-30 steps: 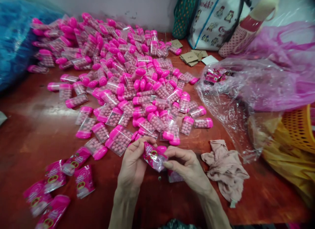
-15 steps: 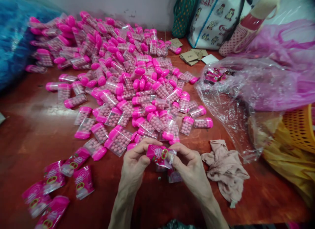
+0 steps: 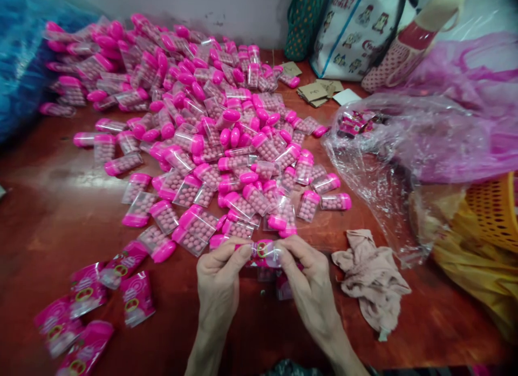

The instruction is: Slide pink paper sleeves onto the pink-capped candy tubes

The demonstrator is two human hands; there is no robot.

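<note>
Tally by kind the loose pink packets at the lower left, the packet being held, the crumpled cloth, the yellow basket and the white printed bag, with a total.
Loose pink packets: 5
Held packet, between left hand and right hand: 1
Crumpled cloth: 1
Yellow basket: 1
White printed bag: 1
Total: 9

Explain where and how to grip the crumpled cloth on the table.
Pinch the bunched folds in the middle of the cloth, from above and its left: it lies limp, and those ridges look easiest to gather. The right hand is on that side; clear plastic lies close beyond the far edge.
</note>
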